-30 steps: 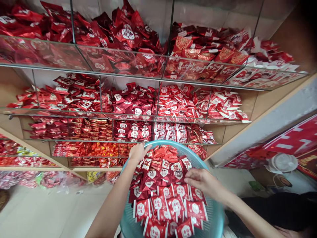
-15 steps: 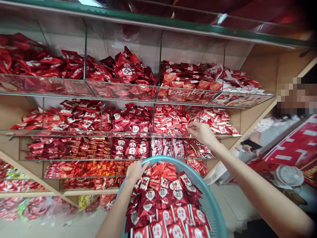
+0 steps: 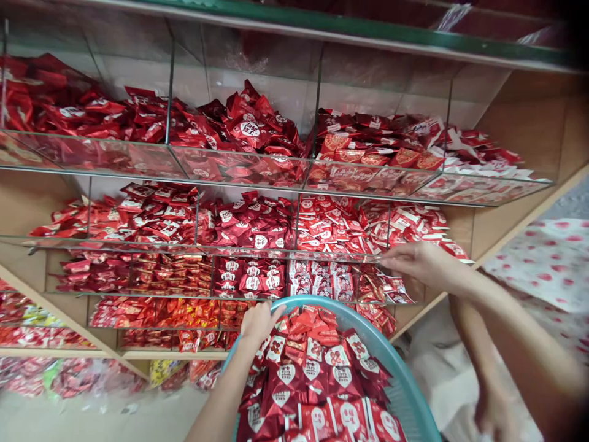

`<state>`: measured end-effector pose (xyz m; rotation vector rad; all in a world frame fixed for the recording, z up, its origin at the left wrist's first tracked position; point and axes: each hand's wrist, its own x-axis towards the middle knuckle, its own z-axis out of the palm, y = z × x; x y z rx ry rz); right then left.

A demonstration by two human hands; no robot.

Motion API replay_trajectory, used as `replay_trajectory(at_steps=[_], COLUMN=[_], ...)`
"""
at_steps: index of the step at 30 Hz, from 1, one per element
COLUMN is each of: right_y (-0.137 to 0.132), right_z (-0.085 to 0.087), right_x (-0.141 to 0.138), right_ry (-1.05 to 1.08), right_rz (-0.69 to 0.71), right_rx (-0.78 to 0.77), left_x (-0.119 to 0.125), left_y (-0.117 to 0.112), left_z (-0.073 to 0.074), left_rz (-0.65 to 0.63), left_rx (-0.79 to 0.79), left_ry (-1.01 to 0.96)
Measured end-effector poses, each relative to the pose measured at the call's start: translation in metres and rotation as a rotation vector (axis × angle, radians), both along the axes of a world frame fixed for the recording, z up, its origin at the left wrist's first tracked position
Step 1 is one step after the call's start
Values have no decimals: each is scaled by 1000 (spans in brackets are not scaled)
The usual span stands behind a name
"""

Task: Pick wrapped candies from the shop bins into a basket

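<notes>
My left hand (image 3: 259, 322) grips the far rim of a teal plastic basket (image 3: 409, 380), with the thumb over the edge. Red and dark red wrapped candies (image 3: 315, 374) lie grouped by design in the basket. Above the basket's right side, my right hand (image 3: 414, 263) is at the front edge of a glass shelf, fingers stretched out to the left and nothing visible in them. Nearest to it are the red and white packets (image 3: 405, 222) in the right-hand bins and the small packets (image 3: 380, 283) on the shelf below.
Glass-divided shelves (image 3: 239, 179) hold heaps of red packets. A sloping wooden side panel (image 3: 519, 221) bounds them on the right. Another person's arm (image 3: 476, 350) reaches down at the right, beside heart-patterned cloth (image 3: 538, 264). Bagged goods (image 3: 78, 374) lie on the floor at left.
My right hand has moved right and slightly down from the red and white packets. Another person's arm and patterned cloth have come in close at the right. The view has shifted slightly.
</notes>
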<state>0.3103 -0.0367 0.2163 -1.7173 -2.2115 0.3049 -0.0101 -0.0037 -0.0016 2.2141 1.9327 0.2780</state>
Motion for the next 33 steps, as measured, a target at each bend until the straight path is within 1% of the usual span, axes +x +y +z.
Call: replay_trajectory(at_steps=[2, 4, 7, 9, 11, 13, 17, 20, 24, 27, 30, 33], right_y=[22, 41, 63, 73, 78, 80, 76, 71, 71, 71, 67, 60], right_z=[-10, -17, -23, -25, -28, -31, -34, -35, -29, -20, -11, -8], right_x=[-6, -17, -34, -42, -46, -48, -47, -45, -36, -28, -26, -29], right_ry=[-2, -35, -116, -178, -232, -270, -313, -309, -226, -111, 63, 321], right_rz=[-84, -121, -109, -131, -181, -202, -184, -169, -165, -173, -191, -190], right_rx=[152, 228, 252, 243, 249, 267, 346, 407, 472, 469, 393, 279], left_x=[0, 0, 0, -1, -1, -1, -1, 0, 0, 0, -1, -2], left_y=[-1, -2, -2, -1, 0, 1, 1, 0, 0, 0, 0, 0], left_z=[1, 2, 5, 6, 5, 5, 4, 5, 6, 7, 7, 4], left_rz=[7, 8, 4, 4, 3, 2, 8, 8, 5, 11, 10, 3], left_rx=[-14, -30, -46, -32, -13, -11, -36, -43, -38, -46, -54, -44], left_ry=[0, -5, -20, -25, -28, -28, -22, -25, -29, -30, -38, -38])
